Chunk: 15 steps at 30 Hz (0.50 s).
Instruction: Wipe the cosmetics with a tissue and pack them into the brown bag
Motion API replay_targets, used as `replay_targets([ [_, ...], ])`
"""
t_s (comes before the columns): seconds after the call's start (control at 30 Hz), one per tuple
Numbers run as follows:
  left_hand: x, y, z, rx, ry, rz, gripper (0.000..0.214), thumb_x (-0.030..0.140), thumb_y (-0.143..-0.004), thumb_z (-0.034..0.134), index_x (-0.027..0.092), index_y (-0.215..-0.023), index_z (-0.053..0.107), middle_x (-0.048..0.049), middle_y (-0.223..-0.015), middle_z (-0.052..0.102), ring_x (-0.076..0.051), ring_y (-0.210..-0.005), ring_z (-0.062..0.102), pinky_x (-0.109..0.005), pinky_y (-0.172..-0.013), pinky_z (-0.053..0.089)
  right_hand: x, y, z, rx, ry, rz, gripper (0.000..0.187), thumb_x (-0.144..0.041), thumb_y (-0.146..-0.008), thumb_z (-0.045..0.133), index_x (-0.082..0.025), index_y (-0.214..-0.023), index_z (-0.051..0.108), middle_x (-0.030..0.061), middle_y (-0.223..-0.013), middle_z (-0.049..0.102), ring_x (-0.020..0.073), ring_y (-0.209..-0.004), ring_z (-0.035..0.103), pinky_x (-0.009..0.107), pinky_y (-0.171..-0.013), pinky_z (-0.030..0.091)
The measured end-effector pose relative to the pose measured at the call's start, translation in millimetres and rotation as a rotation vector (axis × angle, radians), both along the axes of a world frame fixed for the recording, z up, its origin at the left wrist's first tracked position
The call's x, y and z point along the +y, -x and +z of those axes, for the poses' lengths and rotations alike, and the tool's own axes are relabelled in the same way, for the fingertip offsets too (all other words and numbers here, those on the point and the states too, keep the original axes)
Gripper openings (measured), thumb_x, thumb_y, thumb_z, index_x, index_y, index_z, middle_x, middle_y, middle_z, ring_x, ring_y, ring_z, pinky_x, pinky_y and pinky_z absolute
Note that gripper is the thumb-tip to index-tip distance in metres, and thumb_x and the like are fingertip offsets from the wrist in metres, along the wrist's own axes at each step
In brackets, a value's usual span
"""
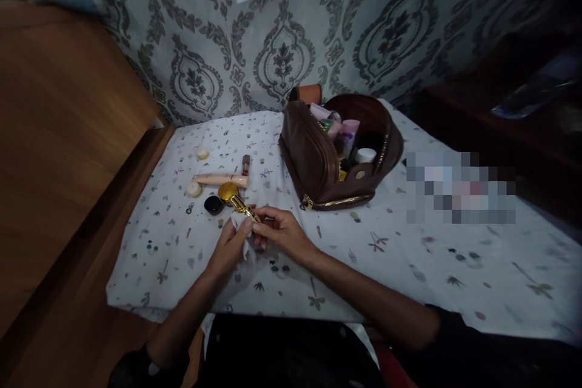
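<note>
My left hand (231,244) is closed around a crumpled white tissue (246,248), its fingers by a shiny gold cosmetic tube (244,208). Pinched in my right hand (287,231) is the lower end of that same tube, which tilts up and to the left. The two hands nearly meet, and the tissue partly hides my left fingers. Just beyond them lie a round yellow-gold jar (228,191) and a small black round container (213,205). A long peach tube (222,180) and a dark red lip gloss (246,165) rest behind these.
An unzipped brown cosmetic bag (313,160) holding several tubes and jars stands right of centre. Two small pale round items (194,188) (202,154) lie at left. Patterned white cloth (173,254) covers the surface. A wooden panel (73,91) borders the left; wallpaper rises behind.
</note>
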State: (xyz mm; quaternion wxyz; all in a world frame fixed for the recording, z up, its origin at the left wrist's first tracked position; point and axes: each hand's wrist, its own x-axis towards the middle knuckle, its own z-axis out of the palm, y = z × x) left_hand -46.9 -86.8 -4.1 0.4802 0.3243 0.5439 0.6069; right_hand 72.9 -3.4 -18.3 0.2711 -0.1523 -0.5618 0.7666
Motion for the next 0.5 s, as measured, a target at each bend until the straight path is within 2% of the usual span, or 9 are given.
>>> replay_targets([
  [0.07,-3,-2,-3.9,0.014,0.011,0.019,0.061,0.057,-0.081,0.069,0.017,-0.127,0.061,-0.0082,-0.104,0.072,-0.022,-0.101,0.067,-0.031,-0.083,0.055,-1,-2,0.7,-0.030,-0.096,-0.051,0.047,-0.051,-0.084,0.069,-0.018,-0.117,0.067,0.0029,-0.086,0.061,0.0130,-0.065,0.058,0.026,-0.056,0.049],
  [0.17,-6,-5,-3.1,-0.071,0.018,0.048,0.064,0.057,-0.078,0.073,0.019,-0.128,0.061,-0.0098,-0.113,0.071,-0.024,-0.113,0.064,-0.035,-0.095,0.052,-3,-7,4.4,-0.143,-0.426,-0.192,0.040,-0.043,-0.092,0.061,-0.020,-0.124,0.068,0.0052,-0.092,0.057,0.0167,-0.080,0.057,0.031,-0.072,0.051],
  [0.23,-8,-6,1.3,-0.126,0.021,0.056,0.064,0.054,-0.074,0.076,0.019,-0.125,0.063,-0.0103,-0.113,0.072,-0.025,-0.112,0.065,-0.036,-0.096,0.052,-6,-10,7.8,-0.234,-0.634,-0.240,0.038,-0.037,-0.096,0.056,-0.023,-0.129,0.066,0.0060,-0.094,0.053,0.0185,-0.087,0.055,0.033,-0.080,0.050],
  [0.37,-12,-4,10.6,-0.108,0.029,0.058,0.053,0.046,-0.072,0.080,0.016,-0.114,0.066,-0.0087,-0.105,0.073,-0.022,-0.095,0.069,-0.031,-0.083,0.056,-11,-13,11.5,-0.310,-0.843,-0.209,0.048,-0.033,-0.097,0.049,-0.021,-0.143,0.054,0.0078,-0.098,0.050,0.0204,-0.087,0.056,0.035,-0.078,0.051],
  [0.5,-15,10,14.0,0.039,0.049,0.001,0.049,0.046,-0.073,0.079,0.016,-0.108,0.063,-0.0029,-0.084,0.068,-0.014,-0.067,0.063,-0.023,-0.054,0.052,-11,-14,12.1,-0.272,-0.858,-0.250,0.044,-0.031,-0.093,0.054,-0.019,-0.135,0.061,0.0065,-0.095,0.051,0.0180,-0.079,0.056,0.033,-0.073,0.050],
])
